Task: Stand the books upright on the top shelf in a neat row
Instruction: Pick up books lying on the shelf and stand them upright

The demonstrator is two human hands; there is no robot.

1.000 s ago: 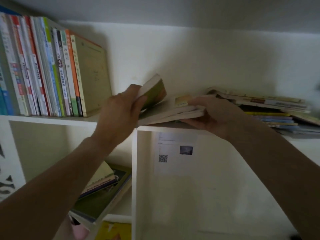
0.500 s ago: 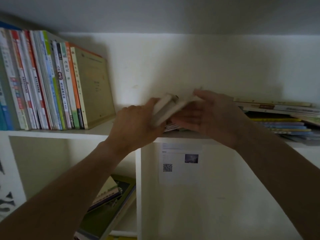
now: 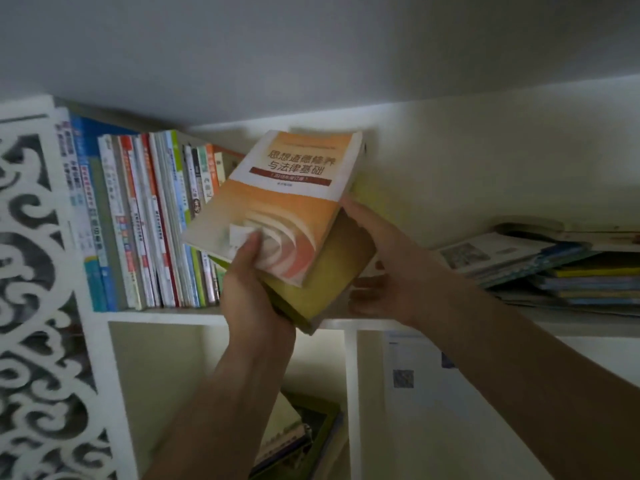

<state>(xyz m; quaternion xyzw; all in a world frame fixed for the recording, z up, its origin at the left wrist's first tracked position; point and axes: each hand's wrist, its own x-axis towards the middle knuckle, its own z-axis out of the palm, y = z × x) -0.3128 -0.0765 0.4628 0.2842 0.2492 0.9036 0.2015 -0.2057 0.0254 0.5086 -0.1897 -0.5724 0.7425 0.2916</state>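
An orange and white book (image 3: 277, 199) and a yellow-green book (image 3: 332, 268) behind it are lifted together, tilted, above the top shelf (image 3: 194, 311). My left hand (image 3: 254, 292) grips their lower edge, thumb across the orange cover. My right hand (image 3: 384, 265) supports the right side of the pair, fingers along the yellow-green book. A row of upright books (image 3: 145, 220) stands at the shelf's left end. On the right a stack of flat books (image 3: 561, 268) lies on the shelf.
A white carved side panel (image 3: 31, 289) borders the shelf at left. Below are open compartments: one holds leaning books (image 3: 298, 441), another has a sheet with a QR code (image 3: 412, 372) on its back wall. The ceiling is close above.
Both hands raised two books from lying on the shelf to a tilted, lifted position and moved them left toward the upright row. The camera view shifted right and upward.
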